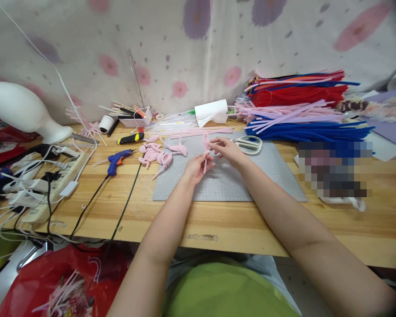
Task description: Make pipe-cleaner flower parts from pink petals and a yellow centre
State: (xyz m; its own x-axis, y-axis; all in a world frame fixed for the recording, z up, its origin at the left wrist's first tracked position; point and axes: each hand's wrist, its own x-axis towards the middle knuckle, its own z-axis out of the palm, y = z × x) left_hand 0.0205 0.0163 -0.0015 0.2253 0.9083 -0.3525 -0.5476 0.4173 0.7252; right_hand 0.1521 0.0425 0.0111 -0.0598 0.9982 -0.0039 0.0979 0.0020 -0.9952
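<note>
My left hand (197, 167) and my right hand (226, 149) meet above the grey cutting mat (267, 176), both pinched on one pink petal piece (206, 141) made of bent pipe cleaner covered in pink fabric. The piece stands upright between my fingers, its stem hanging down. Several finished pink petals (158, 155) lie in a loose heap just left of my hands, at the mat's far left corner. White-handled scissors (250, 144) rest on the mat right behind my right hand.
A blue glue gun (117, 160) lies to the left on the wooden table (218, 222), beside a power strip (49, 182) tangled with cables. Stacks of red, pink and blue pipe cleaners (300, 110) fill the back right. A white mannequin head (23, 110) stands far left.
</note>
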